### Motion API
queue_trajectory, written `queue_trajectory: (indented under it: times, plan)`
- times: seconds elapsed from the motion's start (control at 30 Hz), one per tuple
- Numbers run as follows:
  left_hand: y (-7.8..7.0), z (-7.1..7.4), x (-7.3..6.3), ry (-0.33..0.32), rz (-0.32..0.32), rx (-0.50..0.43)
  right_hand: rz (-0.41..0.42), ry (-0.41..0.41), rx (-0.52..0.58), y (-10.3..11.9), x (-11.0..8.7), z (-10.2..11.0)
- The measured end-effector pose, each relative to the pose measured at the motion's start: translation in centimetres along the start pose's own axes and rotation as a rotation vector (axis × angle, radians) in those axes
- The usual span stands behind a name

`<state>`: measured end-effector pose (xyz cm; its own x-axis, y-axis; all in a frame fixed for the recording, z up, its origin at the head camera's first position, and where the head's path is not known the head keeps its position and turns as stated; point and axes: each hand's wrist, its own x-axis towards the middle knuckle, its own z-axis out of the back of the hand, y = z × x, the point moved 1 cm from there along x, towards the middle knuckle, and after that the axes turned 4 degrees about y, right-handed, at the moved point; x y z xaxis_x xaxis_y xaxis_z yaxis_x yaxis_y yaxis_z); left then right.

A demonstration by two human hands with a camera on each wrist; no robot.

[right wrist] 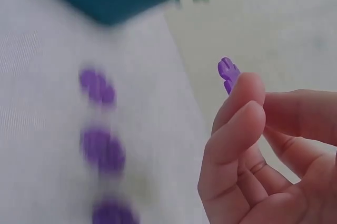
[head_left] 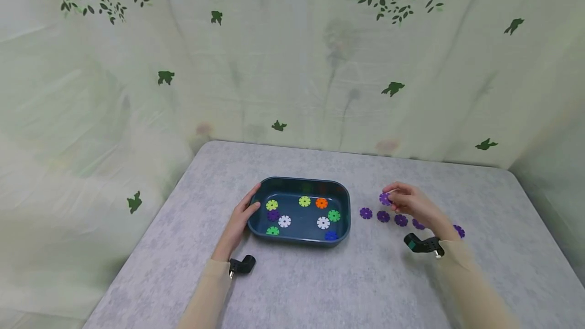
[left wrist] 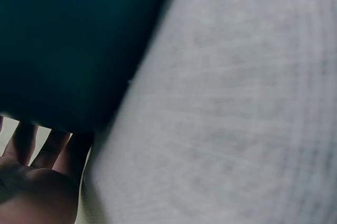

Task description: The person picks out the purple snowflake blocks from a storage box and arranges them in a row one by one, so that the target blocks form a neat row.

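In the head view my right hand point(head_left: 411, 204) pinches a purple snowflake-shaped disc point(head_left: 385, 198) between thumb and fingers, above a row of similar discs. The right wrist view shows the held disc point(right wrist: 227, 71) poking out past the fingertips. My left hand point(head_left: 237, 222) holds the left end of a dark blue-green tray point(head_left: 301, 241), thumb at its rim. Fingers reach along the tray's outer wall point(left wrist: 68, 50) in the left wrist view, their tips hidden. Inside lie several discs, among them an orange one point(head_left: 322, 203), a white one point(head_left: 284, 221) and a purple one point(head_left: 272, 216).
Right of the tray, a row of purple discs point(head_left: 383, 216) lies on the grey table point(head_left: 311, 288), partly covered by my right hand and wrist. A leaf-printed curtain point(head_left: 297, 65) hangs behind the table's far edge. Each wrist wears a small black camera point(head_left: 422, 243).
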<state>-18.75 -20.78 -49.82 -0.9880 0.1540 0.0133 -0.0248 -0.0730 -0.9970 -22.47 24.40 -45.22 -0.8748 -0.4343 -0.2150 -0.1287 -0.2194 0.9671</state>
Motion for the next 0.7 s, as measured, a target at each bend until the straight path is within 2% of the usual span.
queue_trajectory:
  times: [0.17,0.33,0.47,0.57,0.7]
  plan:
    - [0.4,0.1,0.2,-0.01,0.009,0.011,-0.034,-0.106,0.027,-3.2,-3.8,4.3]
    - [0.4,0.1,0.3,-0.001,0.019,-0.001,-0.084,-0.211,0.148,-6.3,-7.7,8.0]
    - [0.4,0.2,0.3,0.013,0.023,-0.019,-0.132,-0.28,0.217,-8.3,-10.5,10.1]
    - [0.5,0.1,0.3,0.007,0.023,-0.014,-0.165,-0.323,0.177,-9.2,-11.9,11.0]
    - [0.6,0.1,0.2,-0.011,0.014,0.005,-0.186,-0.375,-0.014,-9.5,-12.6,11.4]
